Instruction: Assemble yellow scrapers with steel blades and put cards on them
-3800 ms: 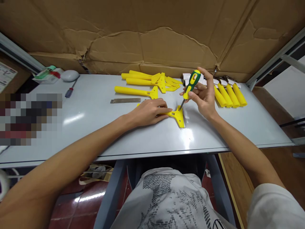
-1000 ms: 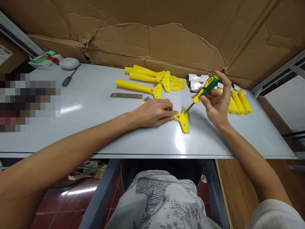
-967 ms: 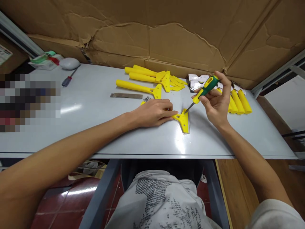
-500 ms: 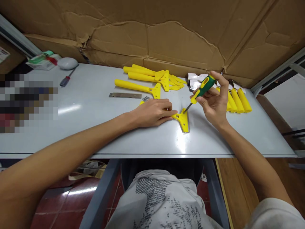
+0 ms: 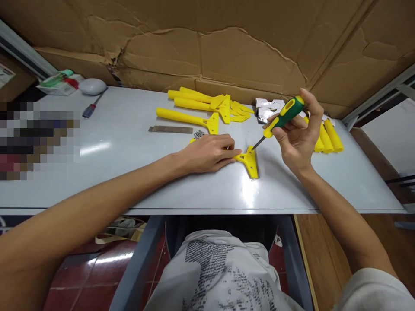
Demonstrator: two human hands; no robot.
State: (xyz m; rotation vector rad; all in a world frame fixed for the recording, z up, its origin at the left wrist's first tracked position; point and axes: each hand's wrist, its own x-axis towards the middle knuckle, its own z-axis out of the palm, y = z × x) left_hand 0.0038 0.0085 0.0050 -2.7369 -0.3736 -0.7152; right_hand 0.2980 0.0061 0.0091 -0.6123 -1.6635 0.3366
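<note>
Right now, left hand: the left hand (image 5: 210, 152) lies palm down with fingers drawn together, pinning the yellow scraper (image 5: 250, 163) by its neck; most of its grip is hidden beneath the palm.
Right hand: the right hand (image 5: 300, 144) is half curled, thumb and fingers pinching the green-and-yellow screwdriver (image 5: 288, 113) low on the handle, index finger over the butt end.
Screwdriver tip: tilted down to the scraper head's far hole, between the hands; whether it sits in a screw I cannot tell.
Slip risk: with the shaft so slanted, the tip could skid off and mark the plastic or jab the left fingers; a light hold on the neck could let the head swivel.
Screws: the small pile (image 5: 198, 135) sits just beyond the left knuckles, where a shift of that hand could scatter it.
Beyond left hand: a flat metal strip (image 5: 170, 129), then another yellow scraper body (image 5: 181, 115) and a heap of yellow handles (image 5: 193, 106).
Beyond right hand: white packets (image 5: 267, 110) and yellow grips (image 5: 333, 136), partly covered by the fingers.
Under everything: the glossy tabletop (image 5: 194, 190).
</note>
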